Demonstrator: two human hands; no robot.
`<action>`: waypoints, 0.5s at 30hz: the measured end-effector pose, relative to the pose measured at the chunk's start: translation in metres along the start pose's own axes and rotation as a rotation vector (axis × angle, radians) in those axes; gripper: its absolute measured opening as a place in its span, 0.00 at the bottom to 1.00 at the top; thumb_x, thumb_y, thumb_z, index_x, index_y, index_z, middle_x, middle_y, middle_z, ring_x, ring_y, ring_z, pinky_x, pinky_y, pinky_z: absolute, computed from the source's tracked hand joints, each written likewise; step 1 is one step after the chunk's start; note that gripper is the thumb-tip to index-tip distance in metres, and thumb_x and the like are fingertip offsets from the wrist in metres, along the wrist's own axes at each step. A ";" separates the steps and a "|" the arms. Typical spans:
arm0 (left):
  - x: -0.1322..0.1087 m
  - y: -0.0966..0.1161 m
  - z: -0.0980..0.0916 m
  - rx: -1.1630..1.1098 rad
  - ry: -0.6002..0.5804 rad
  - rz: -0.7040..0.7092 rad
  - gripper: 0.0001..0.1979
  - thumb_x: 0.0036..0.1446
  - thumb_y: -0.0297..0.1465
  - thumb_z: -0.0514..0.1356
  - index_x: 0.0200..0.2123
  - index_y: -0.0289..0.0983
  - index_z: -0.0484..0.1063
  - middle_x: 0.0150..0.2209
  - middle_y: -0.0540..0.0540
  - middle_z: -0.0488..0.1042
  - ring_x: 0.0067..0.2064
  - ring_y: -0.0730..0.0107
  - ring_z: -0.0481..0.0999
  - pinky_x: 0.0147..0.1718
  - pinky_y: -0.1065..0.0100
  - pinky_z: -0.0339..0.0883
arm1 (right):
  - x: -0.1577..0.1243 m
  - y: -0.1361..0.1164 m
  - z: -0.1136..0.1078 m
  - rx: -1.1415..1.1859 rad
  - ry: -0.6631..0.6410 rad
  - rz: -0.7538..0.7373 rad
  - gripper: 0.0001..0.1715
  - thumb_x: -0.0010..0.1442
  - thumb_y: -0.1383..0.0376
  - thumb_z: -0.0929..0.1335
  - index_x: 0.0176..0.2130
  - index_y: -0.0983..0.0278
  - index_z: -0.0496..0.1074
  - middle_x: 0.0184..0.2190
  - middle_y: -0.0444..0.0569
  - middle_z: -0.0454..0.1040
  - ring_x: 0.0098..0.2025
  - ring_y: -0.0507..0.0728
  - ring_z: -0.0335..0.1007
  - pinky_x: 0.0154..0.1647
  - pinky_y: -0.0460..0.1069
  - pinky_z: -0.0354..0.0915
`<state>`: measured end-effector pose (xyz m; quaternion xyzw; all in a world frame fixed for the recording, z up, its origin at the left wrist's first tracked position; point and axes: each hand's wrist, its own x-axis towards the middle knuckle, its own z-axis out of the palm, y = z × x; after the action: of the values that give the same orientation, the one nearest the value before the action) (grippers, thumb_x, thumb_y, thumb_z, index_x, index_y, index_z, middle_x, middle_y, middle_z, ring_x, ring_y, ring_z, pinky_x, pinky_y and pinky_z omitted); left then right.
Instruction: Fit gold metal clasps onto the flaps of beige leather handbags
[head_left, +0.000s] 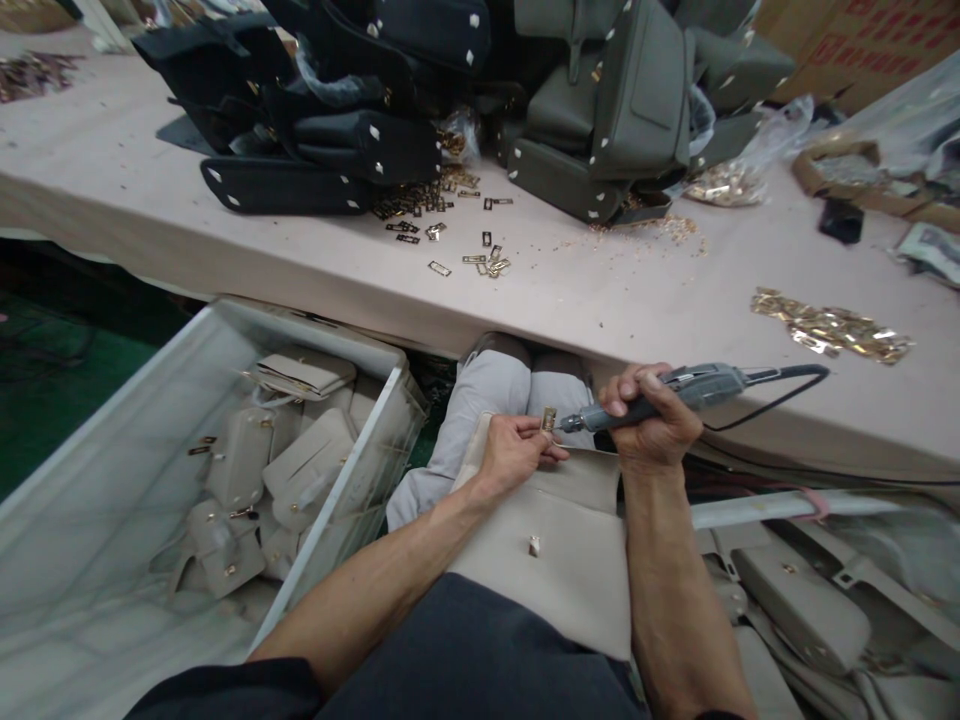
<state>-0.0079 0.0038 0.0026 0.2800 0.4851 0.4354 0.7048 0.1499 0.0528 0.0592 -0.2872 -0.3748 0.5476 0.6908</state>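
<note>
My right hand is wrapped round a grey electric screwdriver with a black cord, its bit pointing left. Close to that tip, my left hand pinches a small gold metal plate against the edge of a beige handbag. The bag lies across my lap, and a small gold fitting sits on its panel. Where exactly the bit meets the plate is too small to tell.
A white bin with beige bags stands at my left; more beige bags lie at right. On the table are black bags, olive bags, loose gold plates and a gold pile.
</note>
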 end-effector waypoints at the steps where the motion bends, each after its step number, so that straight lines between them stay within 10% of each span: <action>1: 0.000 0.000 0.000 0.001 -0.002 0.005 0.05 0.57 0.21 0.63 0.33 0.26 0.81 0.27 0.37 0.81 0.26 0.63 0.83 0.28 0.71 0.79 | 0.000 -0.001 0.004 -0.020 -0.008 -0.005 0.11 0.53 0.63 0.76 0.29 0.63 0.71 0.24 0.43 0.67 0.19 0.51 0.63 0.21 0.47 0.61; 15: -0.002 -0.009 -0.001 0.109 -0.041 0.167 0.06 0.53 0.26 0.62 0.31 0.30 0.80 0.26 0.41 0.81 0.28 0.59 0.83 0.30 0.66 0.79 | -0.009 -0.007 0.060 -0.389 -0.136 -0.045 0.11 0.54 0.66 0.78 0.32 0.65 0.74 0.21 0.43 0.71 0.18 0.54 0.68 0.18 0.48 0.67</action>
<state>-0.0059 -0.0020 -0.0045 0.3662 0.4684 0.4597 0.6597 0.1029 0.0415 0.0964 -0.3692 -0.5253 0.4677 0.6075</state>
